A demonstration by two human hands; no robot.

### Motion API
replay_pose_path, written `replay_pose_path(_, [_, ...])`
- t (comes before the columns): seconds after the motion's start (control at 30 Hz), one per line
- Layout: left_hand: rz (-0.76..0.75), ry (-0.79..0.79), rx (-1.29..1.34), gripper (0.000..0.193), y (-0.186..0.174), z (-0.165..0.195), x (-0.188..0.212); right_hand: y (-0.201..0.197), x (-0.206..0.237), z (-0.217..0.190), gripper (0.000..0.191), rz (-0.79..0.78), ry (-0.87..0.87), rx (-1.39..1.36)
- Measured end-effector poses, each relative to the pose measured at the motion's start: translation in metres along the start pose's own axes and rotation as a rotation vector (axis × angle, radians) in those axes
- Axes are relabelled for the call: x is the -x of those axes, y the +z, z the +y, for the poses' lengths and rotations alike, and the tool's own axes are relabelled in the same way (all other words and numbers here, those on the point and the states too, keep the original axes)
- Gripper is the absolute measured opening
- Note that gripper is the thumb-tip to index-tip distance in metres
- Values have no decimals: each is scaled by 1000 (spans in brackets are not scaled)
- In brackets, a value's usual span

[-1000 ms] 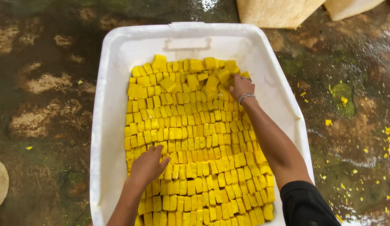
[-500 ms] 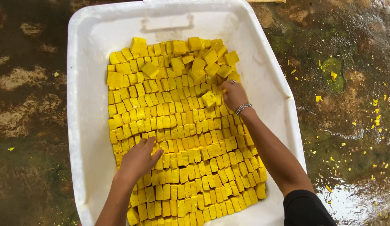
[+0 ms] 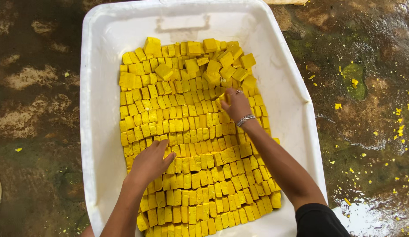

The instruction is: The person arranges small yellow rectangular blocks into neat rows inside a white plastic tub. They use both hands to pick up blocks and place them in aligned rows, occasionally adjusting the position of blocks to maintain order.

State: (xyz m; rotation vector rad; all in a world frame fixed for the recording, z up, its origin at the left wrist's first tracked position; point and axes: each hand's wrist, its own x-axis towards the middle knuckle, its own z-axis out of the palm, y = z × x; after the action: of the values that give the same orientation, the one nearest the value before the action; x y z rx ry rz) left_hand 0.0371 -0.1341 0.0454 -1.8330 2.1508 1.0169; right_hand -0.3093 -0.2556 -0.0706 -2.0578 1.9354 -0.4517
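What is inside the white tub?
The white tub holds rows of yellow cubes, with loose ones piled at the far end. The left hand rests flat on them; the right hand holds one. The tub's bottom beneath them is covered.

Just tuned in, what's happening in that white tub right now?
A person is working over a white tub packed with rows of yellow cubes. The left hand lies flat on the cubes near the tub's left side. The right hand is farther up, fingers on a cube just below a loose pile at the far end. The tub sits on a wet floor dotted with yellow crumbs.
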Motion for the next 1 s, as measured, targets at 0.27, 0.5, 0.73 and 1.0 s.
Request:
replay_pose_path(0.27, [-62, -20, -15, 56, -3, 1, -1, 6, -10, 23, 48, 62, 96, -184])
replay_pose_path(0.5, [-27, 4, 26, 58, -4, 1, -1, -30, -88, 28, 48, 256, 228, -413])
replay_pose_path(0.73, [23, 19, 52, 57, -12, -5, -3, -3, -125, 7, 64, 378, -173, -43])
replay_pose_path(1.0, [-2, 12, 59, 57, -9, -5, -3, 4, -142, 5, 63, 329, -52, 30])
